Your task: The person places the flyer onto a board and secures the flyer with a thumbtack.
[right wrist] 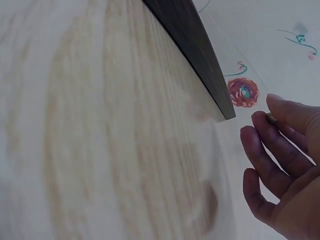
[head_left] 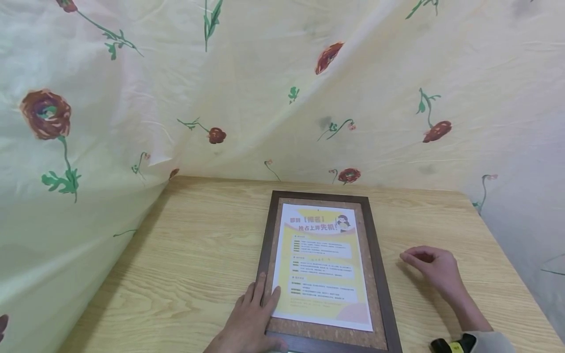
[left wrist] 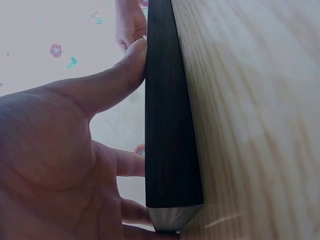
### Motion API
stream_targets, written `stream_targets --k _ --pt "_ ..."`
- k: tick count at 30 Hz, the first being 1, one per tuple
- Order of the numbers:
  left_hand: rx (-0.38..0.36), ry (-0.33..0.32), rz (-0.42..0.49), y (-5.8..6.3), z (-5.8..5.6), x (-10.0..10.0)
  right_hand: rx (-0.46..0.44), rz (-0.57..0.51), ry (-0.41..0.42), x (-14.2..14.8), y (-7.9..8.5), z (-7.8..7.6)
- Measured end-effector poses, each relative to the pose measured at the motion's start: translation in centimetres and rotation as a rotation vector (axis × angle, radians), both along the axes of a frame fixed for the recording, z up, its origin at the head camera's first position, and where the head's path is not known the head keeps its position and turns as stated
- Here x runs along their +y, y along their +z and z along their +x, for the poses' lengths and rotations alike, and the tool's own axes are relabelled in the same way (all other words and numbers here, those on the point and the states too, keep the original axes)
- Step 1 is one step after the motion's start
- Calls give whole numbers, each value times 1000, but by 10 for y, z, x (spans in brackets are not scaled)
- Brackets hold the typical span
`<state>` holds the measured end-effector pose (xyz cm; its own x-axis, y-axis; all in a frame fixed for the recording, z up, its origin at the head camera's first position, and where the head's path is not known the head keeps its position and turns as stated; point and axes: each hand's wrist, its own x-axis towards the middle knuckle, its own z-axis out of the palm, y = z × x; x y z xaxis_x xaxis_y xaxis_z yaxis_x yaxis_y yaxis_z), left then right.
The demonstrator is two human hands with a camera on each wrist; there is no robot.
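Observation:
A cork board (head_left: 379, 314) in a dark brown wooden frame lies on the table, with a printed yellow and white poster (head_left: 324, 274) on its cork. A small dark dot shows at the poster's top middle. My left hand (head_left: 249, 318) rests on the frame's lower left corner, fingers extended along the left side and over the poster's edge. In the left wrist view its thumb touches the dark frame (left wrist: 170, 115). Off the board's right side, my right hand (head_left: 434, 269) pinches a small brass-coloured thumbtack (right wrist: 271, 118) between thumb and index finger; the other fingers curl loosely.
The light wood-grain table (head_left: 185, 255) extends on both sides of the board. A cream flowered cloth (head_left: 247, 98) hangs behind and along the sides. A black and yellow wrist device (head_left: 454, 344) sits at the right cuff.

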<state>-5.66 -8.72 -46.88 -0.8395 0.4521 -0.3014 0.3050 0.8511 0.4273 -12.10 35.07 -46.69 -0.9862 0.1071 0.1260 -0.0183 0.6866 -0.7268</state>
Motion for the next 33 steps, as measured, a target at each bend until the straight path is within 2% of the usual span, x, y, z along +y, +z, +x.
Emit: stream_targets --k 8,20,26,33 --pt "20 -9 12 0 0 -1 -7 -52 17 0 7 -1" --pt "28 -5 12 1 2 0 -5 -30 27 1 21 -5" --pt "27 -2 2 0 2 0 19 -19 87 -2 29 -9" --pt "42 -11 11 -2 3 0 -9 -46 165 -10 42 -17"
